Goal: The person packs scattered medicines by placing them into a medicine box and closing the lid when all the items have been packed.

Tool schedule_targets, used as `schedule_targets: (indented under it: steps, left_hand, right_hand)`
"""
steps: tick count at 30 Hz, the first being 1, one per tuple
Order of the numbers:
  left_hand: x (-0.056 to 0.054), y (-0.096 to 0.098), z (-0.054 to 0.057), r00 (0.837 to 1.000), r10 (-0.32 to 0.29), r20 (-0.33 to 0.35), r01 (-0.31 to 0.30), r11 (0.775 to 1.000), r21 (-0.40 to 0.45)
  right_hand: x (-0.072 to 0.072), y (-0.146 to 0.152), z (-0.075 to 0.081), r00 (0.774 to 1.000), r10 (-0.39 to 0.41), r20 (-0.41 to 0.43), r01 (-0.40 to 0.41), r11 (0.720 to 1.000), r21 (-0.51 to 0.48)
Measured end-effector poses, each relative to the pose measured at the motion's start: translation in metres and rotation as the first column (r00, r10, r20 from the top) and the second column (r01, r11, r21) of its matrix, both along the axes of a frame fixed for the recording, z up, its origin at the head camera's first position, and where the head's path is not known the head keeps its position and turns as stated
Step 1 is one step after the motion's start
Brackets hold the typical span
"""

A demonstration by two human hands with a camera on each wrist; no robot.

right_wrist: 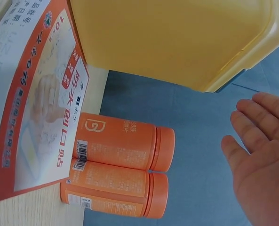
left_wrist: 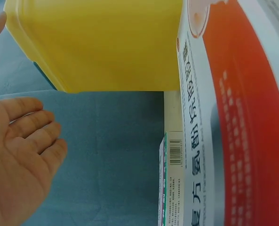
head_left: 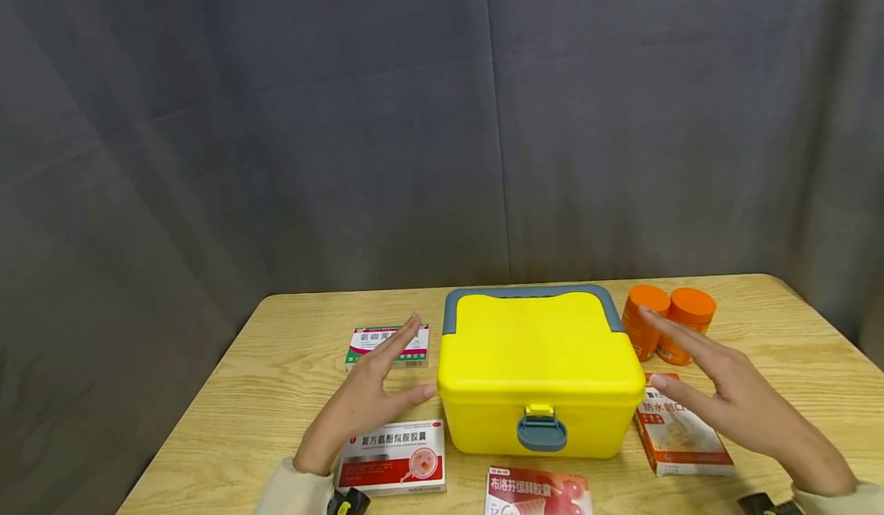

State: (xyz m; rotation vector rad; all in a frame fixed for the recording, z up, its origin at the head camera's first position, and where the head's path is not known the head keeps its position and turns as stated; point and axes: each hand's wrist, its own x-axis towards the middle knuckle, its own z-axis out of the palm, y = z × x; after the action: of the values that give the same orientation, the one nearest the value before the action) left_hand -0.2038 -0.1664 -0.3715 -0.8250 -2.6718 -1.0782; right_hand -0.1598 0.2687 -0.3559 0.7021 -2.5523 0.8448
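A yellow case [head_left: 542,346] with a grey handle and a grey front latch [head_left: 542,429] stands on the table, its lid down. To its left is my left hand [head_left: 369,400], fingers straight and palm toward the case. My right hand [head_left: 725,388] is held likewise on the other side. In the left wrist view the left hand [left_wrist: 21,150] holds nothing, and the right wrist view shows the right hand [right_wrist: 264,155] bare too. Both hands seem raised above the table, near the case's sides.
Around the case lie a green-and-white medicine box [head_left: 417,352], a red-and-white capsule box [head_left: 394,465], a red medicine box [head_left: 539,492] and an orange-and-white plaster box [head_left: 684,438]. Two orange bottles [head_left: 693,308] stand at the back right. A grey curtain [head_left: 414,116] hangs behind the table [head_left: 276,392].
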Motion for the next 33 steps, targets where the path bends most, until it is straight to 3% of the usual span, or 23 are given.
schedule_targets:
  steps: [13,19,33]
  left_hand:
    - [0.002,0.005,-0.003,0.999,-0.029,0.024,0.029,0.999,0.016]
    - [0.003,0.009,-0.004,0.997,-0.035,0.074,0.034,0.999,0.024]
    - [0.004,0.013,-0.007,0.995,-0.085,0.053,0.082,0.995,0.052]
  right_hand:
    - [-0.003,-0.006,-0.004,0.999,0.013,-0.038,-0.012,1.0,0.027]
    - [-0.002,-0.007,-0.005,1.0,0.01,-0.013,-0.009,0.999,0.048]
    - [-0.001,-0.011,-0.007,0.999,0.016,0.047,-0.017,1.0,0.018]
